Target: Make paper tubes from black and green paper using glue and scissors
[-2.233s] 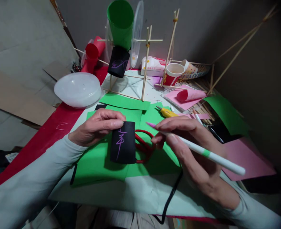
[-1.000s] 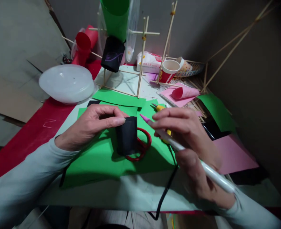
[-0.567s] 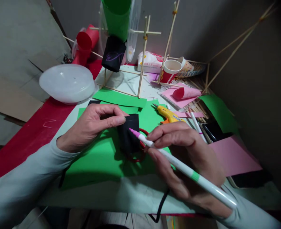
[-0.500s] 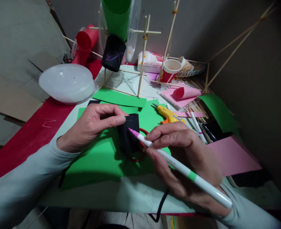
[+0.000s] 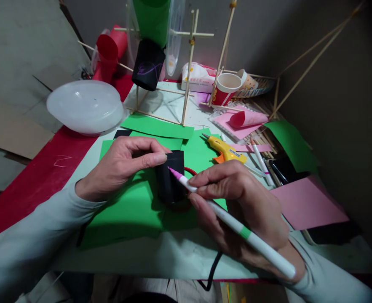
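Between thumb and fingers, my left hand [image 5: 132,166] pinches the upper left edge of a small black paper piece [image 5: 171,185], which looks folded or rolled. My right hand [image 5: 242,202] grips a white marker [image 5: 230,221] with a pink tip and a green band. The tip meets or nearly meets the black paper's face, close to my left thumb. I can make out no clear mark there. Under both hands lie green paper sheets [image 5: 125,219]. Red-handled scissors, it seems, show partly behind the black paper [image 5: 190,171].
A yellow glue gun [image 5: 225,151] lies beyond my right hand. A stick frame [image 5: 187,84] holds a green tube and a black paper cup [image 5: 148,65] with purple lines. At left sits a translucent bowl [image 5: 84,107]; at right are paper cups [image 5: 226,88] and pink paper [image 5: 310,202].
My right hand has shifted slightly left with the marker, its tip now a little higher on the black paper. My left hand keeps its pinch. The camera view has moved slightly.
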The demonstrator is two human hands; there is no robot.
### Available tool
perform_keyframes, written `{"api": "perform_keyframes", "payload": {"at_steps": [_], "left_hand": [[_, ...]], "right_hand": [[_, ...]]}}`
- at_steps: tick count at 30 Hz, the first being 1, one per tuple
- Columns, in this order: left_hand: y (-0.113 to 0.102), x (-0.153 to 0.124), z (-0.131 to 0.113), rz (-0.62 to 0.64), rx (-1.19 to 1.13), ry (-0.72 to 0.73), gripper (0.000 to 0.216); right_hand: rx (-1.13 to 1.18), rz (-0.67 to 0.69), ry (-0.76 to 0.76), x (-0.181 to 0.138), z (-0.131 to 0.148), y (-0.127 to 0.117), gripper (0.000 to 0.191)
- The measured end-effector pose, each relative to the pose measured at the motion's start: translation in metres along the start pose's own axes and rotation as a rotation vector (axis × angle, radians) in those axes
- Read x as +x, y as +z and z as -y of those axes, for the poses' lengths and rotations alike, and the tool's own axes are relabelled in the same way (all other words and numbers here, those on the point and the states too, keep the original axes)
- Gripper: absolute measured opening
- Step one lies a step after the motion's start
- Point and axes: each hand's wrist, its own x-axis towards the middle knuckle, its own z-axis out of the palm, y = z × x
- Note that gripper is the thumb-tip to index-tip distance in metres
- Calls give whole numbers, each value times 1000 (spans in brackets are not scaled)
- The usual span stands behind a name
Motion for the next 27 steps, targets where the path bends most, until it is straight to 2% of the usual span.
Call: {"api": "perform_keyframes", "payload": {"at_steps": [12,15,22,27], "left_hand": [[0,-1,4,-56,-79,0,20],[-1,-1,6,-41,-124,5,21],[-2,0,10,-34,-194,55,21],[-2,0,10,-11,-208,53,21]], "right_hand": [[-1,-4,-37,-5,-2,1,17],[30,39,1,-8,3,3,16],[11,42,-33,-7,3,0,17],[1,47,15,-13,4,2,19]]}}
